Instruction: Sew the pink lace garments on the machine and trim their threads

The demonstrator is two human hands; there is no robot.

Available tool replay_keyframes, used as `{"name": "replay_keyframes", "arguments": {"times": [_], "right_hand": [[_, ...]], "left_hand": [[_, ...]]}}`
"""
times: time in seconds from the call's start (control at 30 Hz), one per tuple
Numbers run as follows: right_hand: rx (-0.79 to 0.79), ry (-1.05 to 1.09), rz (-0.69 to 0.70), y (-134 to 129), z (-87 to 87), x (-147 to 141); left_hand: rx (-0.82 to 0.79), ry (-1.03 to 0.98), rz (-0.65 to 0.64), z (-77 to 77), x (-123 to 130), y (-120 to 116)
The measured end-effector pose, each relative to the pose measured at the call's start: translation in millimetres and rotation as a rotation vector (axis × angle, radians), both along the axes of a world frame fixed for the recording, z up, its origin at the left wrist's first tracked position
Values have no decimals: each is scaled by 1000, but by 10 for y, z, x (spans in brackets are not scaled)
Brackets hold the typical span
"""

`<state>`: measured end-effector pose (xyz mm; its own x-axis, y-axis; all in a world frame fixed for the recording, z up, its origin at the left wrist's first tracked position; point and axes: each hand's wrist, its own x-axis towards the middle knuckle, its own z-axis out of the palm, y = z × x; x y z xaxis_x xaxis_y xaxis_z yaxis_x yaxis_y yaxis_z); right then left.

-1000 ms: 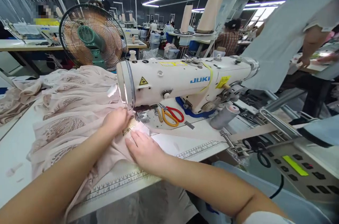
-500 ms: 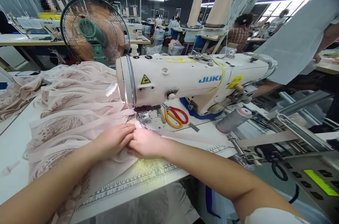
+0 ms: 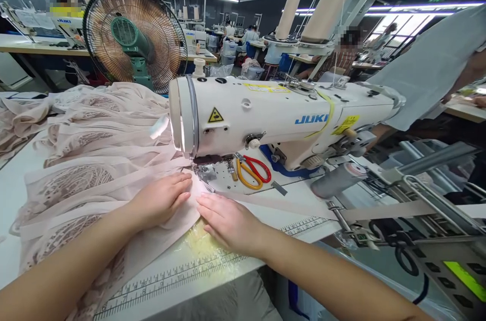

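Observation:
Pale pink fabric with lace panels (image 3: 89, 179) spreads over the left of the table, and its edge runs under the needle area of a white sewing machine (image 3: 235, 113). My left hand (image 3: 161, 199) lies on this fabric just left of the needle, fingers stretched out and pressing down. To its right, my right hand (image 3: 228, 219) rests with extended fingers at the fabric's right edge, its fingertips near the machine's foot. A small gap of fabric shows between the two hands.
Scissors with red and yellow handles (image 3: 252, 171) lie on the machine bed. A grey thread cone (image 3: 339, 179) and metal guides stand to the right. Behind the fabric is a large fan (image 3: 134, 40). Printed rulers (image 3: 170, 280) run along the table's front edge. Other people sit farther back.
My hands, together before, have moved apart. The right hand has shifted right and slightly toward me, and its fingers have straightened. The view has shifted a little.

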<state>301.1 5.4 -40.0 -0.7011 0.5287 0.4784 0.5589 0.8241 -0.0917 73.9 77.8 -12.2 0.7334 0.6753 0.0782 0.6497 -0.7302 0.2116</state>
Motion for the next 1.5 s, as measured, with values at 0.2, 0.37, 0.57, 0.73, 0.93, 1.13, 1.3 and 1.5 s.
{"name": "replay_keyframes", "arguments": {"times": [0.2,0.37,0.57,0.73,0.93,1.13,1.3,1.5], "right_hand": [[-19,37,6,14,-4,-12],[-29,45,-1,16,-14,5],[-48,48,-3,13,4,8],[-68,44,0,29,41,5],[-46,56,-49,48,30,-5],[-69,42,-67,56,0,-42],[-78,23,-63,43,15,-61],[-88,-43,-150,31,34,-86]], "left_hand": [[30,-26,-1,-1,10,25],[30,23,-16,19,20,31],[29,63,-7,30,22,42],[26,67,-21,10,-5,122],[92,7,-84,127,22,170],[329,25,-204,88,143,-355],[461,52,-228,-86,22,-446],[371,7,-292,-13,-110,-255]]}}
